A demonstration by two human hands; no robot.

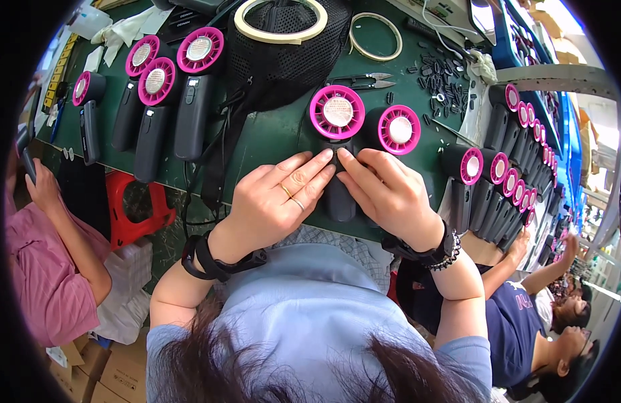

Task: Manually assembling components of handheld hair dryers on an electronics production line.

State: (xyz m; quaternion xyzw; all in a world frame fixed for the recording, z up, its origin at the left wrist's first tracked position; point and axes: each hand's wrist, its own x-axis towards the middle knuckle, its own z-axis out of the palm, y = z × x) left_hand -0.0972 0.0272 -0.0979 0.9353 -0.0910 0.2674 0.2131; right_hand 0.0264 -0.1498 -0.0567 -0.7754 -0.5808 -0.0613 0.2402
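Observation:
A dark grey hair dryer (pixel 341 195) with a pink vented ring lies in front of me on the green table. My left hand (pixel 277 191) presses its fingertips on the neck, just below the ring. From the other side my right hand (pixel 391 191) has its fingertips at the same spot, nearly touching the left ones. Any small part under the fingertips is hidden. Close by on the right stands a second pink-ringed dryer (pixel 399 129). Beyond them lie thread snips (pixel 361 81) and a scatter of small black pieces (pixel 441 80).
Several dryers (pixel 189 114) lie at the left, and a long row (pixel 488 195) lines the right. A black mesh bag (pixel 277 74) bears a tape roll (pixel 280 38); another tape roll (pixel 399 46) lies nearby. A red stool (pixel 132 221) and co-workers (pixel 55 269) flank me.

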